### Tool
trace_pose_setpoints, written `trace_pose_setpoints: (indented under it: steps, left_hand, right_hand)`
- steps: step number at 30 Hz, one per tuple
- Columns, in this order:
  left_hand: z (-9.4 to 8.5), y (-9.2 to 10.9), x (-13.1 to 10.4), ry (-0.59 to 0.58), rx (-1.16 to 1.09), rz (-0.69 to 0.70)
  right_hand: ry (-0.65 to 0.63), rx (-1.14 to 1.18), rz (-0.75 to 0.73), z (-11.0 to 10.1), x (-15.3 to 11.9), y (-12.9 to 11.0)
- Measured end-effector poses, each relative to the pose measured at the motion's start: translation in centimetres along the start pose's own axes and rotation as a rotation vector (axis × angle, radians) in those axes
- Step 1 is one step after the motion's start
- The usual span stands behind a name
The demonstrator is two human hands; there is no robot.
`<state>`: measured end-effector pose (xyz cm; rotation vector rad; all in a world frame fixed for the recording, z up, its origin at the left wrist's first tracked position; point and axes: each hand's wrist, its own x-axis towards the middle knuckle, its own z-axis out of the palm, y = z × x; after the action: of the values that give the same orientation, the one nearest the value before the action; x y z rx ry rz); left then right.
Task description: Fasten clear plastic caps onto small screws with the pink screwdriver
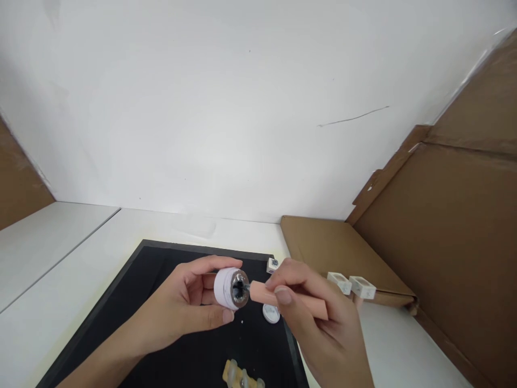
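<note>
My left hand (196, 310) is closed around a small white jar (223, 288), tipped so its open mouth faces right. The inside of the jar looks dark and shiny, with a brownish rim. Between thumb and fingers, my right hand (323, 318) grips a peach-coloured, pen-like applicator handle (262, 292). Its thin tip reaches into the jar's mouth, where the end is hard to make out. Below the jar's right side, a round white lid (271, 313) lies on the black mat (169, 269).
A yellow block with clear rounded pieces (242, 375) lies at the bottom edge. One small white box (272, 265) sits by the mat's far right corner. Two more white boxes (362, 287) are right of my right hand, before a flat cardboard piece (323, 237). Cardboard walls (452, 215) flank the table.
</note>
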<state>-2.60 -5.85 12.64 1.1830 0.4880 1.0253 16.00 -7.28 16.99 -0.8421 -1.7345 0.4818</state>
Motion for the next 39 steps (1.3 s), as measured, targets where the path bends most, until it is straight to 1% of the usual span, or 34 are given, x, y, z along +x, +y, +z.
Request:
trace_pose_setpoints:
  steps: [3, 6, 9, 13, 17, 19, 22, 24, 29, 33, 36, 39]
  left_hand:
    - [0.0, 0.1, 0.0, -0.01, -0.003, 0.004]
    - [-0.1, 0.1, 0.0, -0.025, -0.004, 0.011]
    - [-0.1, 0.1, -0.1, -0.026, -0.003, 0.008]
    - [-0.2, 0.2, -0.2, -0.023, 0.004, -0.02]
    - [-0.2, 0.3, -0.2, -0.012, 0.015, -0.022]
    - [-0.2, 0.3, -0.2, -0.008, 0.008, -0.021]
    - [-0.2, 0.3, -0.2, 0.004, -0.003, -0.023]
    - [-0.2, 0.2, -0.1, 0.009, -0.001, -0.016]
    - [-0.3, 0.1, 0.0, 0.011, -0.008, -0.005]
    - [-0.2, 0.1, 0.0, 0.016, -0.021, -0.02]
    - [-0.2, 0.2, -0.1, 0.014, -0.023, -0.024]
    - [-0.3, 0.1, -0.1, 0.0, -0.036, -0.023]
  right_hand:
    - [-0.019, -0.028, -0.011, 0.0, -0.1, -0.3]
    - [-0.07, -0.069, -0.06, -0.2, -0.3, -0.4]
    - [-0.134, -0.103, -0.154, -0.3, -0.3, -0.4]
    - [-0.182, -0.164, -0.271, -0.5, 0.0, -0.6]
    - [-0.227, -0.213, -0.31, -0.7, 0.2, -0.6]
    - [-0.239, -0.201, -0.321, -0.9, 0.2, -0.6]
    - [-0.18, -0.098, -0.314, -1.1, -0.1, -0.5]
    - [-0.128, -0.028, -0.269, -1.3, -0.4, -0.4]
    - [-0.076, 0.046, -0.12, -1.5, -0.8, 0.1]
    - [-0.108, 0.05, -0.048, -1.3, -0.6, 0.3]
    - [-0.146, 0.042, -0.024, -1.1, -0.5, 0.4]
    - [-0.157, 0.044, -0.016, -0.8, -0.3, 0.4]
